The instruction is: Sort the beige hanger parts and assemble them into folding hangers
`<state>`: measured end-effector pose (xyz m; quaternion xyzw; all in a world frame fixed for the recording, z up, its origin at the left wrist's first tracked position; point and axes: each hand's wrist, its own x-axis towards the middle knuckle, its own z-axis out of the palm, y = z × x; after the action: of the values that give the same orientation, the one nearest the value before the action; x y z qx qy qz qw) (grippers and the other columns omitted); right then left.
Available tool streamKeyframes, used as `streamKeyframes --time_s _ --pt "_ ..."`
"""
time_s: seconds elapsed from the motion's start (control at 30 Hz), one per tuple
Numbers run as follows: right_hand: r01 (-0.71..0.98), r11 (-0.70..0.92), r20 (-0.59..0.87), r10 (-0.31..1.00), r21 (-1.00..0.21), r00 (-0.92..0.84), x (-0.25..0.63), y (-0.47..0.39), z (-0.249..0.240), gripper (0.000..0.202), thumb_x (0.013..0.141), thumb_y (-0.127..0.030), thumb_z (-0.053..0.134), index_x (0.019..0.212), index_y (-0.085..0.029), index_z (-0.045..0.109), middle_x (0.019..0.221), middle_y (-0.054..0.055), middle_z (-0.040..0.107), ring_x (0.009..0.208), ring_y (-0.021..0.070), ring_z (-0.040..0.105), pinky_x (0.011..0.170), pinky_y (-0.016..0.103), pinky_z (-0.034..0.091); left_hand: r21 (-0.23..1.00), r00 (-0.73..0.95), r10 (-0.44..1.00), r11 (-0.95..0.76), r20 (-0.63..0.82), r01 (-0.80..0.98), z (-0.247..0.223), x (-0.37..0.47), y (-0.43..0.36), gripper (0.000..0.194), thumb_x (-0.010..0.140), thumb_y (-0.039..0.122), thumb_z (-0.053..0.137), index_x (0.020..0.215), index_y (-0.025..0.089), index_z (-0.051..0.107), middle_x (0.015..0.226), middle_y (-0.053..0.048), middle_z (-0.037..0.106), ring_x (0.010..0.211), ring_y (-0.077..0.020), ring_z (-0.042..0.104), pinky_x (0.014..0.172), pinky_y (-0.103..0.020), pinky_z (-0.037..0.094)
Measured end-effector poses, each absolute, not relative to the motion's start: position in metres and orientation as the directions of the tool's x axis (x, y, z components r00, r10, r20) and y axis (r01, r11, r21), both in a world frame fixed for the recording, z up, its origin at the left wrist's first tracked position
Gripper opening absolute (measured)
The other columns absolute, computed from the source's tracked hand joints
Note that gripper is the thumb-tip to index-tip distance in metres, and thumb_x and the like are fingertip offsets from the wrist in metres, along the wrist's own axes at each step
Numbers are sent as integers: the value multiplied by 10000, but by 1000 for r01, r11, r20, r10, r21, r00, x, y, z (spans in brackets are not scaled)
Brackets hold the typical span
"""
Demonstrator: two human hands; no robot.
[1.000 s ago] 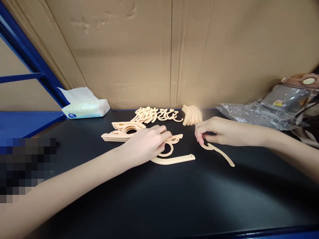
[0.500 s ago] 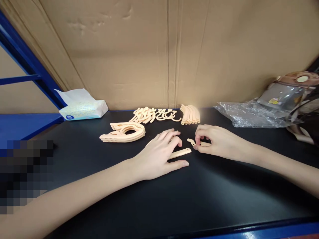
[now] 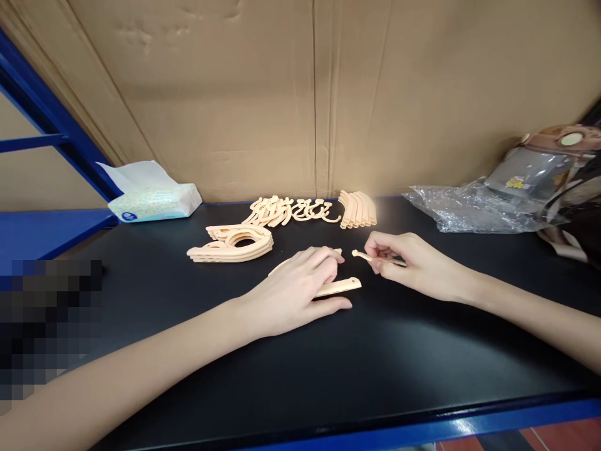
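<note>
My left hand (image 3: 300, 285) lies palm down over beige plastic hanger pieces, its thumb stretched out away from the fingers. One flat hanger arm (image 3: 342, 286) with a hole at its end sticks out between the thumb and the curled index finger. The edge of another piece shows past the far side of the hand; the palm hides the rest. To the right, my right hand (image 3: 413, 263) is closed in a pinch on a slim beige hanger piece (image 3: 361, 255), whose knobbed end points left, apart from the left hand.
Behind the left hand are stacked folded hangers (image 3: 230, 250). Farther back lie loose hanger arms (image 3: 267, 212), several hooks (image 3: 310, 211) and a row of curved tubes (image 3: 357, 211). A tissue pack (image 3: 153, 194) stands left; a clear plastic bag (image 3: 474, 210) and a bottle (image 3: 530, 172) are right.
My right hand has turned and lifted its hanger piece slightly, so the piece shows edge-on. The fingers of my left hand have curled in more over the pieces. The view has tilted slightly.
</note>
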<state>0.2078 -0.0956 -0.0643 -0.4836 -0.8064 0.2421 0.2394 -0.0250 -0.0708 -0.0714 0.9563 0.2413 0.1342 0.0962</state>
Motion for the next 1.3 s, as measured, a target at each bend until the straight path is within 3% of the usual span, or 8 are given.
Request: streamKeyframes --time_s 0.17,0.43,0.7,0.87,1.03,1.3 --pt "650 530 208 836 -545 -507 209 -97 -66 89 822 -167 410 742 -206 406 582 -60 475 499 88 361 487 223 272 257 869 435 -890 234 376 -72 -26 -71 150 946 326 466 900 184 485 1276 -84 493 1171 -222 486 955 -372 440" --pt "595 533 188 819 -602 -543 203 -102 -67 296 901 -193 324 703 -173 542 563 -44 531 457 77 391 500 223 304 267 858 452 -882 245 389 -71 -25 -71 167 963 334 421 898 190 473 1203 -85 499 1115 -223 508 931 -380 446" --pt "558 597 219 771 -576 -598 201 -102 -71 322 985 -320 267 726 -199 415 603 -46 406 521 97 360 530 244 302 330 831 503 -846 236 418 -70 -24 -71 208 963 375 413 913 189 491 1277 -100 490 1229 -242 442 989 -417 424" --pt "622 560 194 808 -548 -556 198 -104 -71 334 993 -370 292 708 -208 359 577 -61 350 492 92 328 502 245 269 338 844 470 -863 259 376 -71 -26 -70 263 977 340 389 969 185 601 1307 -87 497 1324 -226 347 1068 -408 366" --pt "634 578 193 798 -514 -570 196 -104 -72 331 966 -446 376 735 -208 374 581 -66 383 497 85 354 490 231 248 307 847 451 -879 283 366 -74 -26 -68 296 977 343 390 1131 188 589 1310 -89 494 1303 -225 362 1077 -410 362" --pt "762 545 127 834 -351 -537 195 -106 -72 364 986 -473 271 754 -217 386 605 -39 429 490 114 386 504 248 247 315 863 443 -877 242 362 -70 -26 -71 286 976 278 356 1123 182 582 1272 -87 482 1170 -215 451 1007 -386 408"
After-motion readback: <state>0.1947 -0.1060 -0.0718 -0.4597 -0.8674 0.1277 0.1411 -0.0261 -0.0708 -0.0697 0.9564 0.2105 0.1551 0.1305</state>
